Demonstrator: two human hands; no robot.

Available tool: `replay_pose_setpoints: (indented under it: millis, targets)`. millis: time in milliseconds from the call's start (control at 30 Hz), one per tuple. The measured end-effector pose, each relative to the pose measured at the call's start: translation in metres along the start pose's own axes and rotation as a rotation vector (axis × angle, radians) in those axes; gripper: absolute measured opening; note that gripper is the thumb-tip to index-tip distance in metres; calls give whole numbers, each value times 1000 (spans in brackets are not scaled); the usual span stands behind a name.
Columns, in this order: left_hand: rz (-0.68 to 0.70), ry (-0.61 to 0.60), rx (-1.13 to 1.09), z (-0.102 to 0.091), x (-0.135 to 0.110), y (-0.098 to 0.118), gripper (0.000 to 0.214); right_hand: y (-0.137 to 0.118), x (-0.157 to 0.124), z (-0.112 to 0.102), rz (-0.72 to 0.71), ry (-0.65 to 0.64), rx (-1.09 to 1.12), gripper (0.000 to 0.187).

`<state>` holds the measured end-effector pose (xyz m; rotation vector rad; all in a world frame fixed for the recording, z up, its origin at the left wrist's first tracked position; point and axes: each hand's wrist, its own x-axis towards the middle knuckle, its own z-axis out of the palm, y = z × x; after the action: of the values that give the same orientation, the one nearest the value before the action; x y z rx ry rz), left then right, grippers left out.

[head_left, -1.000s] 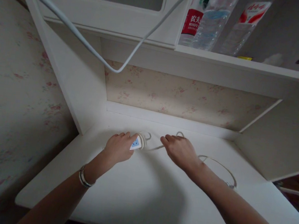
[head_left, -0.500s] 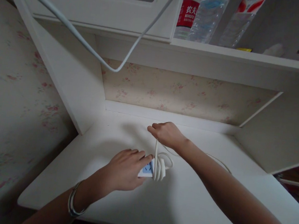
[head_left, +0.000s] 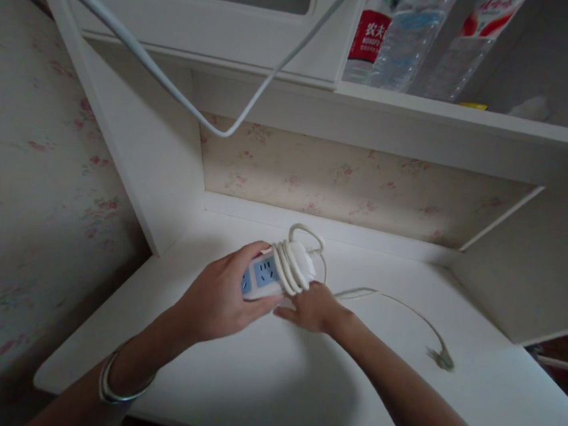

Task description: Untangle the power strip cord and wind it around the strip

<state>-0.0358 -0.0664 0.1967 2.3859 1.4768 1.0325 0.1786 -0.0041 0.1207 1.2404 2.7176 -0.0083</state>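
Note:
A white power strip [head_left: 265, 273] with blue socket faces is tilted up above the desk, and my left hand [head_left: 220, 294] is closed around its near end. Several turns of white cord [head_left: 289, 267] wrap its far end, where one loop sticks up. Beneath the wrapped end, my right hand [head_left: 314, 306] is closed on the cord, its fingers partly hidden by the strip. From behind that hand, the loose cord runs right over the desk to a plug [head_left: 443, 357], which looks blurred.
The white desk [head_left: 246, 397] has side panels and a raised back strip. Overhead, a shelf [head_left: 454, 114] bears several plastic bottles [head_left: 408, 41]. A thick pale cable [head_left: 175, 95] hangs across the upper left. Flowered wallpaper [head_left: 62, 218] covers the left wall.
My right hand has come down and toward me, from above the strip to under its wrapped end. My left hand has lifted and tilted the strip. The plug has come into view.

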Motion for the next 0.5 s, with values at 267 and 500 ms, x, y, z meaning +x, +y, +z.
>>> replay_pose_setpoints:
  millis: [267,500]
  targets:
    - [-143,90,480,10,16,-45,61,-15,-49,23,-209,175,84,48]
    - [-122,-98,546,42,10,-65,61,5,-78,-27,-253,527,69,42]
